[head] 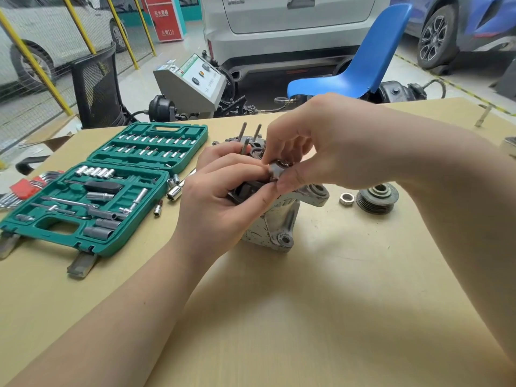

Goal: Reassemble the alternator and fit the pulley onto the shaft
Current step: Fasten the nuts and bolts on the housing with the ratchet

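Alternator, grey cast-aluminium body (275,223): heavy, rigid, grab its lugs; left hand (223,196) grips it, right hand (315,143) pinches small metal part (275,170).

Both hands cover most of the alternator (275,219), so its top face is largely hidden. The small metal part (276,169) pinched between the fingers is too covered to identify. The hex keys (26,188) run off the left edge, and a grey object (509,146) is cut by the right edge.
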